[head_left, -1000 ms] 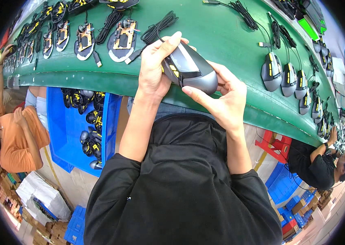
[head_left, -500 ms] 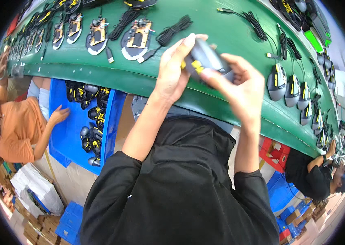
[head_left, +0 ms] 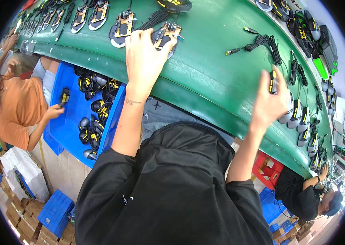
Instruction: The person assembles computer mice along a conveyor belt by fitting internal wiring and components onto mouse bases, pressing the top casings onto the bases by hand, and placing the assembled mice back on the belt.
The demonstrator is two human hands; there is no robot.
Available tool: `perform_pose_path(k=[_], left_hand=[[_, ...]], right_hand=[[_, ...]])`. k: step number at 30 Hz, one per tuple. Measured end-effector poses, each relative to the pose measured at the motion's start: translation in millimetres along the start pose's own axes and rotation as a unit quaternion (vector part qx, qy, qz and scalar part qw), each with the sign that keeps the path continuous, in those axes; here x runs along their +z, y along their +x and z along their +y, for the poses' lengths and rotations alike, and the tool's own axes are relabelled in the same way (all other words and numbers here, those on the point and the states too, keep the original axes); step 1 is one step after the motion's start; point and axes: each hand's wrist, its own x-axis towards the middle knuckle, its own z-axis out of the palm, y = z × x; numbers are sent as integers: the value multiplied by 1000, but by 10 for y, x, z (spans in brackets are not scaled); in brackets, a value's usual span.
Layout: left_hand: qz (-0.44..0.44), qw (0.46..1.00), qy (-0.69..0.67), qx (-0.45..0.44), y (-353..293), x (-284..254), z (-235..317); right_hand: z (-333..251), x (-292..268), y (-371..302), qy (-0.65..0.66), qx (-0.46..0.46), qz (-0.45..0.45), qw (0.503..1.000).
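Observation:
My left hand (head_left: 144,61) reaches across the green work surface (head_left: 205,61) with fingers and thumb spread round an opened mouse base (head_left: 167,36). The base's bare circuit board shows between index finger and thumb. Another opened mouse base (head_left: 122,27) lies just left of my fingers. Over on the right, my right hand (head_left: 269,100) is smeared by motion. Its thumb and fingers lie either side of a dark computer mouse (head_left: 273,83) with yellow marks, the rest of which the hand hides. Several assembled grey-black mice (head_left: 295,114) stand in a row beside that hand.
A blue bin (head_left: 74,141) with mouse shells stands below the bench, left of me. A co-worker in orange (head_left: 19,108) holds a dark part over it. Bundled cables (head_left: 262,41) lie farther back. Another person in black (head_left: 299,192) is at the right, near a red crate (head_left: 267,169).
My hands have parted. The left went from the held mouse to the opened base; the right carried the mouse right, toward the row. The co-worker's hand has picked up a dark part.

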Motion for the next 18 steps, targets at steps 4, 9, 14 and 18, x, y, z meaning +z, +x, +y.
perform_pose_path(k=[4,9,14,18], left_hand=[[-91,994,58,-25,219,-9,107],[-233,964,-90,-88,361,-46,91],[-277,770,-527,-228,1,64,-12],[-248,686,-641,-240,-242,19,201]], right_hand=[[-642,463,-135,256,-22,-316,913],[-720,1065,-32,221,-68,-324,917],[-791,857,-267,428,119,-286,849],[-817,680,-268,424,202,-269,841]])
